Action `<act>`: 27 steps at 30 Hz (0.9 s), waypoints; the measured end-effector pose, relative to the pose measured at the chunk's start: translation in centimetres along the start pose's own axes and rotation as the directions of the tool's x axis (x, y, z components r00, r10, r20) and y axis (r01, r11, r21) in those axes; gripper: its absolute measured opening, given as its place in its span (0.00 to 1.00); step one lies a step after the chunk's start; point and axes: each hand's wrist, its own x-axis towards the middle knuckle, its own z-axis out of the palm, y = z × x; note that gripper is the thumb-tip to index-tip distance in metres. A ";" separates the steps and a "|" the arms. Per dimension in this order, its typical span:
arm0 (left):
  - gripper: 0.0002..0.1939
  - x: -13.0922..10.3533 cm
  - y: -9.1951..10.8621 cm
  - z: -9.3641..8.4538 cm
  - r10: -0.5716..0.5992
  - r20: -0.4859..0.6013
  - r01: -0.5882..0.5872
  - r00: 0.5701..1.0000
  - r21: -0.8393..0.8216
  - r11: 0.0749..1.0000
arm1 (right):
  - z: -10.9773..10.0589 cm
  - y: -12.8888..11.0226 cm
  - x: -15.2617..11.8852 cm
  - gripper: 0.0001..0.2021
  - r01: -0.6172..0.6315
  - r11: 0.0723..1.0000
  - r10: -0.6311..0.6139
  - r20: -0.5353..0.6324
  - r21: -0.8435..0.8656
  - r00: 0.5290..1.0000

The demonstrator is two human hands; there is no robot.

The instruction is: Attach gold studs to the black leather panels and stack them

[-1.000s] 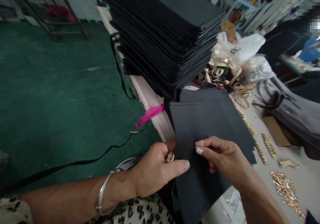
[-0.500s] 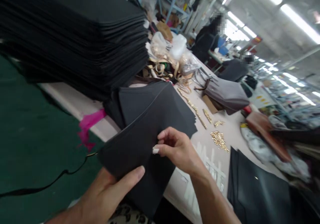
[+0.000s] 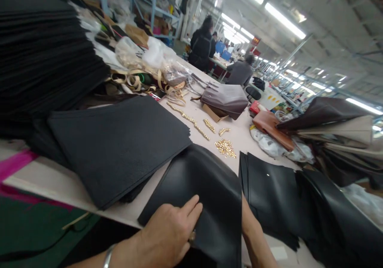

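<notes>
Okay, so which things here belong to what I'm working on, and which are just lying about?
In hand, or seemingly part of it:
- black panel, with your left hand on it
- stacked black panels beside it
- small gold pieces, probably

Apparently just lying about:
- greyish bag
- plastic bags
- brown leather item
- pink strip

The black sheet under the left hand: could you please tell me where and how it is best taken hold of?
Probably by the right edge of the black sheet, coming from the right, thumb on top and fingers underneath. That edge looks raised, and the right forearm leads behind it, its hand hidden. The left hand rests on the sheet's face.
</notes>
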 end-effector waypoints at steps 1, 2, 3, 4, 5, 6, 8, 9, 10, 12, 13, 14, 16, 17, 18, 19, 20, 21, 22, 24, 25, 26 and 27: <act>0.36 0.5 0.1 0.7 -0.010 0.030 0.010 1.000 0.009 1.000 | -0.5 1.6 -0.3 0.12 -0.014 0.995 0.015 0.003 -0.102 1.000; 0.35 0.8 0.1 1.4 -0.022 0.047 0.021 0.999 0.016 1.000 | -1.1 3.1 -0.5 0.13 -0.035 0.978 0.035 0.000 -0.204 0.999; 0.35 1.0 0.1 1.8 -0.029 0.059 0.028 0.998 0.017 0.999 | -1.7 4.4 -0.4 0.14 -0.062 0.954 0.060 -0.016 -0.293 0.998; 0.35 1.1 0.1 2.1 -0.034 0.065 0.033 0.997 0.013 0.999 | -2.3 5.6 0.0 0.16 -0.095 0.931 0.086 -0.043 -0.352 0.995; 0.35 1.1 0.1 2.2 -0.037 0.068 0.037 0.997 0.002 0.999 | -2.8 6.5 0.6 0.17 -0.129 0.917 0.109 -0.074 -0.378 0.991; 0.34 1.0 0.1 2.2 -0.039 0.065 0.040 0.997 -0.015 0.999 | -3.2 7.2 1.5 0.18 -0.150 0.900 0.123 -0.092 -0.408 0.988; 0.33 0.7 0.0 2.1 -0.037 0.056 0.040 0.998 -0.050 0.998 | -3.4 7.8 3.6 0.19 -0.152 0.876 0.129 -0.081 -0.457 0.988; 0.34 0.4 -0.2 2.0 -0.038 0.051 0.041 0.998 -0.060 0.997 | -3.3 7.8 4.7 0.19 -0.141 0.865 0.127 -0.061 -0.481 0.990; 0.35 0.1 -0.3 2.0 -0.039 0.045 0.042 0.998 -0.064 0.997 | -3.1 7.7 5.8 0.18 -0.126 0.853 0.126 -0.034 -0.507 0.991; 0.33 -0.4 -0.8 2.1 -0.044 0.028 0.045 0.999 -0.057 0.997 | -2.3 7.2 7.7 0.17 -0.100 0.818 0.138 0.025 -0.567 0.990; 0.32 -0.6 -1.0 2.3 -0.048 0.013 0.049 0.999 -0.053 0.997 | -1.9 6.9 8.4 0.16 -0.093 0.797 0.155 0.053 -0.597 0.986; 0.30 -0.9 -1.2 2.5 -0.050 -0.007 0.049 0.999 -0.055 0.997 | -1.6 6.6 9.0 0.16 -0.092 0.774 0.180 0.078 -0.627 0.980; 0.29 -1.2 -1.4 3.0 -0.036 -0.046 0.033 0.998 -0.064 0.997 | -1.1 6.3 9.8 0.15 -0.108 0.725 0.246 0.109 -0.680 0.963; 0.29 -1.3 -1.4 3.3 -0.024 -0.059 0.020 0.998 -0.059 0.998 | -0.9 6.2 10.2 0.15 -0.120 0.700 0.280 0.116 -0.704 0.953; 0.28 -1.3 -1.3 3.6 -0.008 -0.064 0.005 0.998 -0.044 0.999 | -0.8 6.1 10.6 0.15 -0.133 0.676 0.312 0.118 -0.725 0.943; 0.28 -1.4 -1.3 3.9 0.008 -0.066 -0.009 0.998 -0.019 1.000 | -0.8 6.1 11.0 0.15 -0.143 0.655 0.339 0.119 -0.742 0.933; 0.28 -1.4 -1.3 4.1 0.024 -0.066 -0.023 0.998 0.013 1.000 | -0.7 6.1 11.5 0.15 -0.152 0.636 0.362 0.118 -0.756 0.925; 0.27 -1.4 -1.2 4.3 0.039 -0.070 -0.036 0.997 0.046 0.998 | -0.7 6.2 12.0 0.14 -0.160 0.619 0.380 0.116 -0.769 0.918; 0.26 -1.4 -1.2 4.5 0.054 -0.081 -0.048 0.995 0.078 0.996 | -0.6 6.2 12.4 0.14 -0.170 0.603 0.397 0.109 -0.779 0.912; 0.25 -1.4 -1.2 4.8 0.081 -0.124 -0.064 0.989 0.135 0.989 | -0.3 6.1 13.0 0.15 -0.195 0.575 0.421 0.084 -0.795 0.903; 0.24 -1.5 -1.3 4.9 0.093 -0.151 -0.069 0.984 0.159 0.985 | -0.1 6.0 13.2 0.16 -0.210 0.563 0.431 0.068 -0.799 0.900; 0.23 -1.5 -1.3 5.0 0.101 -0.175 -0.069 0.979 0.179 0.981 | 0.2 6.0 13.3 0.16 -0.225 0.554 0.438 0.051 -0.802 0.897; 0.23 -1.5 -1.3 5.1 0.105 -0.193 -0.067 0.976 0.194 0.979 | 0.4 5.9 13.3 0.17 -0.241 0.547 0.444 0.034 -0.802 0.895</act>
